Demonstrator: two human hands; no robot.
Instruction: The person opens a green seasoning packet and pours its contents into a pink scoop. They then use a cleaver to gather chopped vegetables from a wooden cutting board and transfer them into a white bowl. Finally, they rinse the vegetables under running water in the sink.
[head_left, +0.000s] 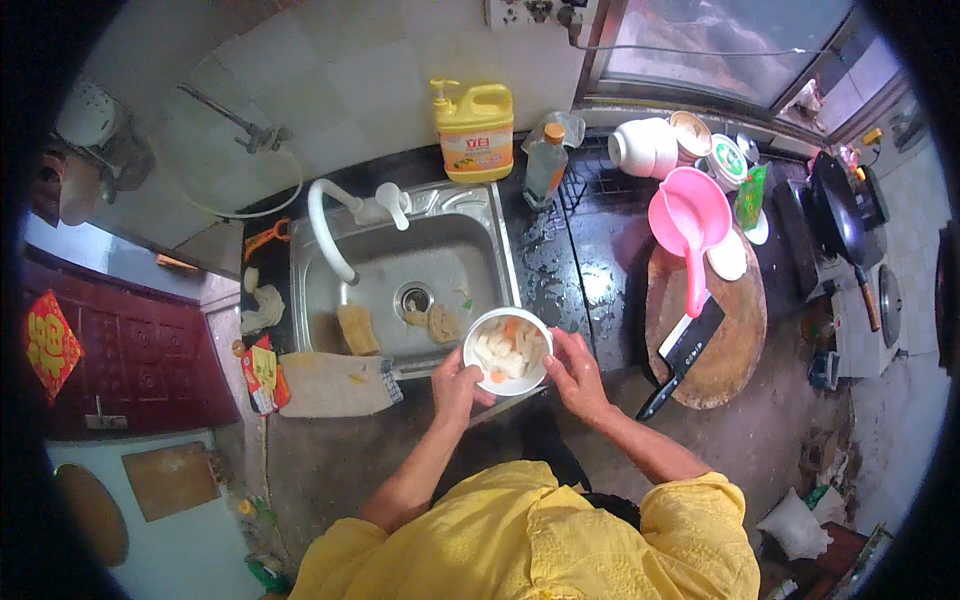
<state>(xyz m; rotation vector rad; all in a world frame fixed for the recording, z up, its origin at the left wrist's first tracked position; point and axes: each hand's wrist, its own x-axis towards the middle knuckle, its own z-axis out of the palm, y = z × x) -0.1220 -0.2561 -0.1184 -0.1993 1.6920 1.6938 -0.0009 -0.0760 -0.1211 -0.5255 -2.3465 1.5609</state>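
Note:
My left hand (459, 386) and my right hand (576, 375) hold a round white tub (512, 388) between them, at the front right corner of the sink. Pale cut chunks and a few orange pieces (510, 349) lie inside it. Behind the tub is the stainless steel sink (390, 262), with a white curved faucet (330, 232). In the basin are a tan sponge (358, 328) and a crumpled brownish scrubber (444, 324) near the drain. A beige cloth (330, 384) hangs over the sink's front edge, left of my left hand.
At right, a round wooden chopping board (720, 360) bears a cleaver (686, 349), white lid (727, 256) and pink ladle (690, 217). Behind stand a yellow detergent jug (474, 135), clear bottle (546, 169) and white bowls (645, 148). A black wok (838, 202) is far right.

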